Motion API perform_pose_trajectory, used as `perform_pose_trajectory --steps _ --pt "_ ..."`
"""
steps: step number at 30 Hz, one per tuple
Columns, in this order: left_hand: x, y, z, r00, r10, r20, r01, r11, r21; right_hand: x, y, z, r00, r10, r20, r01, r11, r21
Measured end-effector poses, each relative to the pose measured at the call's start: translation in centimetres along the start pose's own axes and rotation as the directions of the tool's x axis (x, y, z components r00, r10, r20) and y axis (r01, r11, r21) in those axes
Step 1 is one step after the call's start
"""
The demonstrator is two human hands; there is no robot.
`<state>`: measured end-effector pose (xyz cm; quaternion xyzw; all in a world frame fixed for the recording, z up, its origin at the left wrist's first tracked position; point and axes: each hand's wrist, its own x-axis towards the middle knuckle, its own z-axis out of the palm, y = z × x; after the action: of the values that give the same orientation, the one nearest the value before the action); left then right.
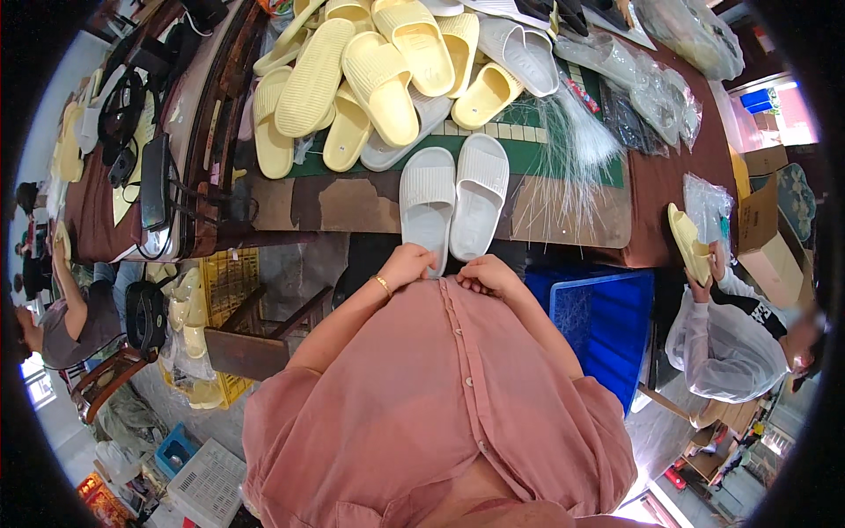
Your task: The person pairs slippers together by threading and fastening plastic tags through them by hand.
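Two light grey slide slippers lie side by side at the table's front edge, toes pointing away from me and ribbed straps up. At the heel of the left grey slipper (429, 198), my left hand (407, 266) is closed with its fingers pinching the edge. My right hand (489, 276) sits just below the heel of the right grey slipper (480, 195). Its fingers are curled together, and anything between them is too small to make out. Beyond the pair rises a pile of pale yellow slippers (380, 84) with some grey slippers (519, 55) among them.
A bundle of clear plastic strands (572, 132) spreads over the green mat (370, 187). Below the table's right part stands a blue crate (598, 330); a yellow crate (231, 273) is at left. Other people sit on both sides, one holding a yellow slipper (688, 242).
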<state>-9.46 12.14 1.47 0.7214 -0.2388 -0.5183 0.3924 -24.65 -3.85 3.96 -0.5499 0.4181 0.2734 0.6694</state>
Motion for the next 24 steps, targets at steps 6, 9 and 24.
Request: perform_pose_trajectory --steps 6,9,24 --pt "0.1 -0.7 0.4 0.983 -0.141 0.115 0.125 0.983 0.136 0.0 0.4 -0.5 1.0 -0.007 -0.011 0.007 1.0 0.028" --pt "0.5 -1.9 0.4 0.968 -0.207 0.145 0.199 0.978 0.07 -0.3 0.4 -0.3 1.0 -0.001 -0.018 0.001 1.0 0.024" --pt "5.5 1.6 -1.3 0.972 -0.187 -0.146 0.091 0.863 -0.498 5.3 -4.0 -3.7 0.952 -0.23 -0.199 0.264 0.951 0.162"
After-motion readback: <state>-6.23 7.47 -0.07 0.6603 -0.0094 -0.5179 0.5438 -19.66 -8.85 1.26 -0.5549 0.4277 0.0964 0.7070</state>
